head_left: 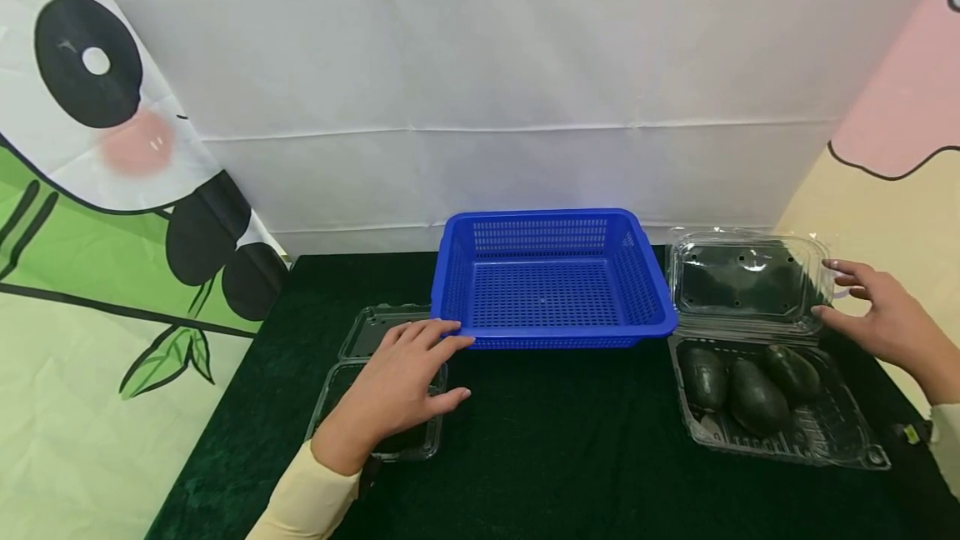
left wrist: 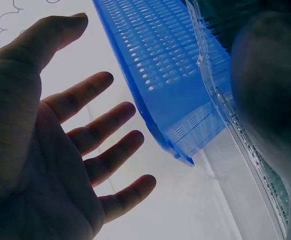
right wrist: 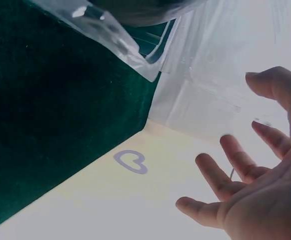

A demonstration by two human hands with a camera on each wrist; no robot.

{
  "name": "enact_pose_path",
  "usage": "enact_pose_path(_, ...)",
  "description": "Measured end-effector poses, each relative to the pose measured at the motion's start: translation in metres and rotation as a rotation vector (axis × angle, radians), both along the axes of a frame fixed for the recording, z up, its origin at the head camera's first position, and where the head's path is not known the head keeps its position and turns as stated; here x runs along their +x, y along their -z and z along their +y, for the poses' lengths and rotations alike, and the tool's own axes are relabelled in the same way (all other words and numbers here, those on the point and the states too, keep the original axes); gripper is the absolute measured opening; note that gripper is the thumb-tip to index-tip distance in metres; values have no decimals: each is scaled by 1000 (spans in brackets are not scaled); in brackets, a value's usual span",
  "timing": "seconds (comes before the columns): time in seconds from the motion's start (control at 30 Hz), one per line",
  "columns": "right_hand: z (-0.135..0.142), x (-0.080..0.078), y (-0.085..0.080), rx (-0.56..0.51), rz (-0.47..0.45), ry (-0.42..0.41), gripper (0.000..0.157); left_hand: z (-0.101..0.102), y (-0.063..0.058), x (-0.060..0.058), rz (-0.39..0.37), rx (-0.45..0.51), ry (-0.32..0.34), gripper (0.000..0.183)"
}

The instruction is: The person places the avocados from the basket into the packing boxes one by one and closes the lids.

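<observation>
My left hand (head_left: 401,382) hovers above a clear plastic clamshell (head_left: 431,450), its fingers spread and holding nothing. Its fingertips lie near the front left corner of a blue basket (head_left: 543,294); whether they touch it, I cannot tell. A dark rounded thing (left wrist: 270,95) appears blurred in the left wrist view, by the clamshell's edge. At the right, three dark green avocados (head_left: 757,398) lie in another clear clamshell (head_left: 825,432), whose lid (head_left: 738,277) is folded back. Beside that lid is my right hand (head_left: 888,319), fingers apart and nothing in its grasp.
A dark green cloth (head_left: 555,448) covers the table. Behind it hangs a white sheet (head_left: 487,98), with a cartoon-printed cloth (head_left: 112,273) to the left and a pink and cream one (head_left: 892,115) to the right.
</observation>
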State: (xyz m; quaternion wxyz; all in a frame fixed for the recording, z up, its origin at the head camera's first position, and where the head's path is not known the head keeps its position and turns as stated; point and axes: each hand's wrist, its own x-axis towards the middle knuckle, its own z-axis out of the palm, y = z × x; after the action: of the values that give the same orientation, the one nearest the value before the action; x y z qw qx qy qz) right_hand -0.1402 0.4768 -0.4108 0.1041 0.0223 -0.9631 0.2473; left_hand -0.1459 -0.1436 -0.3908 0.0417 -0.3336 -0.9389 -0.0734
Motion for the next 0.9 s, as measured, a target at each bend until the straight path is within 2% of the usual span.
enact_pose_path(0.17, -4, 5, -8, 6, 72, 5, 70, 0, -1, 0, 0, -10, 3, 65)
enact_pose_path(0.57, -10, 21, -23, 41, 160, 106, 70, 1, -3, 1, -6, 9, 14, 64)
enact_pose_path(0.9, -12, 35, -31, 69, 283, 112, 57, 2, -6, 0, -14, -5, 8, 64)
